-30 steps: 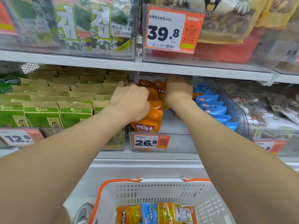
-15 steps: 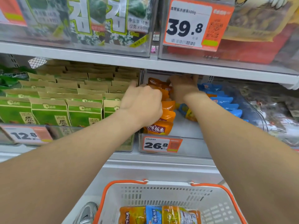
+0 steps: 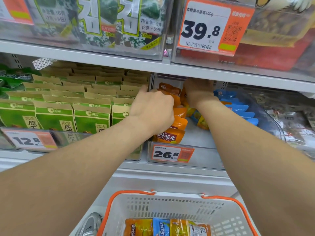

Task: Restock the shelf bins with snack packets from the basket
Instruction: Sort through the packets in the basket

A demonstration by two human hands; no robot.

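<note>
left hand (image 3: 153,113) curled round the glossy orange foil packets (image 3: 179,123), bracing the row upright i guess; right hand (image 3: 198,92) reaches behind, fingers hidden, can't tell its grip

Shop aisle, price tags (image 3: 172,153), stocked shelf bins (image 3: 201,147), basket (image 3: 170,206)

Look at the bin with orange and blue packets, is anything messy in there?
Yes. One loose packet lies slanted on the floor of the bin, in the gap between the orange packets and the blue packets, instead of standing in a row like the others.
</note>
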